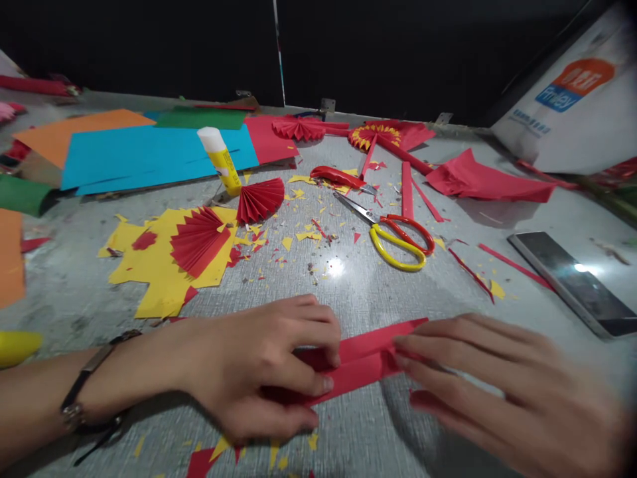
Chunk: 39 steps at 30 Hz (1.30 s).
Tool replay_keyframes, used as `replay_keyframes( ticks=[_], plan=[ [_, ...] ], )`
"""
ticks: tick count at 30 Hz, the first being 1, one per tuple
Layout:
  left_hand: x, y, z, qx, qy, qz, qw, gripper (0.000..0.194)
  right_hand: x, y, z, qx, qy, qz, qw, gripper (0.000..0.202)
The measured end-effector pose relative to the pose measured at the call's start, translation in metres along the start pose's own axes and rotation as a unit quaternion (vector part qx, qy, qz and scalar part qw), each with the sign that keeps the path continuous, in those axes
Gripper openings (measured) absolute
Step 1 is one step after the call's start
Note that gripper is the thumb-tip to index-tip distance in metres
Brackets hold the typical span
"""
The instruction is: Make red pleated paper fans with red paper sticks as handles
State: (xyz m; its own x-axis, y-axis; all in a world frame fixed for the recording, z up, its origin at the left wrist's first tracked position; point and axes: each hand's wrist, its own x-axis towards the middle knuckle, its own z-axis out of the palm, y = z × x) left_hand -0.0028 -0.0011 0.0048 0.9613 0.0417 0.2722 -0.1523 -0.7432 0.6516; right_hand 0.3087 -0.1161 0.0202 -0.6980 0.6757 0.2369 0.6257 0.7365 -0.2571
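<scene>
A folded strip of red paper (365, 362) lies on the table between my hands, with a crease running along its length. My left hand (269, 365) has curled fingers pressing down on its left part, and a bracelet circles that wrist. At the strip's right end, my right hand (492, 378) has its fingertips closed on the paper; that hand is partly blurred. Beyond the left hand, a pleated red paper fan (199, 242) rests on yellow paper (159, 292). Another red fan (260, 201) touches a glue stick (221, 162) standing tilted.
Scissors (388, 232) with red and yellow handles lie ahead, near a red-handled cutter (338, 176). A phone (572, 282) is at right. Blue paper (159, 156), red scraps (490, 176) and a white bag (562, 113) lie toward the black back panel (398, 53).
</scene>
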Motion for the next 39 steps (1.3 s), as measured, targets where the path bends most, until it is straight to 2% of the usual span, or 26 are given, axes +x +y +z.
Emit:
replay_keyframes(
  ticks=[2,6,10,15,20,25,31,39],
  plan=[
    [0.000,-0.001,0.001,0.008,-0.001,0.008,1.000,0.006,0.013,-0.006,0.008,-0.001,-0.030,-0.036,0.999,0.029],
    [0.000,-0.007,0.000,0.006,-0.005,0.025,1.000,0.013,0.028,-0.008,0.011,0.003,-0.037,-0.035,0.999,0.043],
    [0.000,-0.011,-0.001,-0.007,-0.002,0.042,0.999,0.018,0.031,-0.008,0.007,-0.026,-0.025,-0.053,0.998,0.045],
    [-0.001,-0.007,-0.001,-0.045,0.004,0.011,0.999,0.015,0.028,-0.009,0.004,-0.038,-0.008,-0.067,0.997,0.043],
    [0.000,-0.003,0.000,-0.079,0.045,-0.013,0.996,0.012,0.024,-0.008,0.009,-0.042,0.018,-0.036,0.998,0.038],
    [0.003,-0.002,-0.001,-0.092,0.060,-0.024,0.994,0.014,0.025,-0.006,0.017,-0.002,0.033,0.003,0.999,0.034],
    [0.005,0.002,-0.004,-0.036,0.094,-0.030,0.994,0.017,0.028,-0.005,0.021,0.047,0.045,0.021,0.998,0.029],
    [0.001,-0.003,0.001,0.020,0.110,-0.045,0.993,0.013,0.032,-0.005,0.023,0.042,0.017,0.036,0.998,0.034]
  ],
)
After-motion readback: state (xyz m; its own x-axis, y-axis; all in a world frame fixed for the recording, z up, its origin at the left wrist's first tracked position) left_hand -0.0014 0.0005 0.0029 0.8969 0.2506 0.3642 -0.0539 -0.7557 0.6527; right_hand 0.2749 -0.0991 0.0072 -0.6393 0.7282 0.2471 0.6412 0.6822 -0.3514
